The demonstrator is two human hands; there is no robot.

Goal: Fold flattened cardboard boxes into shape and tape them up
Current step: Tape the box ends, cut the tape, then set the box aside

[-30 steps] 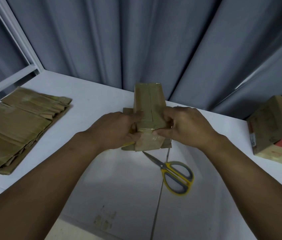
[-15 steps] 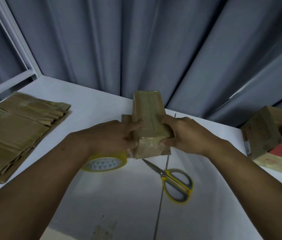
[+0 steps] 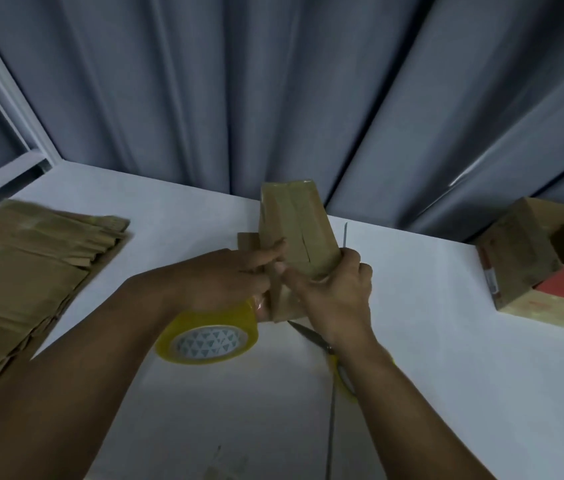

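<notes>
A small folded cardboard box (image 3: 296,230) stands tilted above the white table (image 3: 429,341), its taped top seam facing me. My right hand (image 3: 332,296) grips the box's near lower end, fingers curled round its right side. My left hand (image 3: 235,278) holds the box's left edge with its fingertips. A yellow roll of clear tape (image 3: 209,336) hangs below that hand; the hold on it is hidden. More cardboard flaps (image 3: 247,241) show behind the box.
A stack of flattened cardboard boxes (image 3: 27,271) lies at the left. Yellow-handled scissors (image 3: 339,368) lie under my right wrist. An open carton (image 3: 530,258) with a red item inside sits at the right. Grey curtains hang behind.
The box has been lifted and tilted more upright. The tape roll has come out from under my left hand into full view. My right hand has shifted lower on the box.
</notes>
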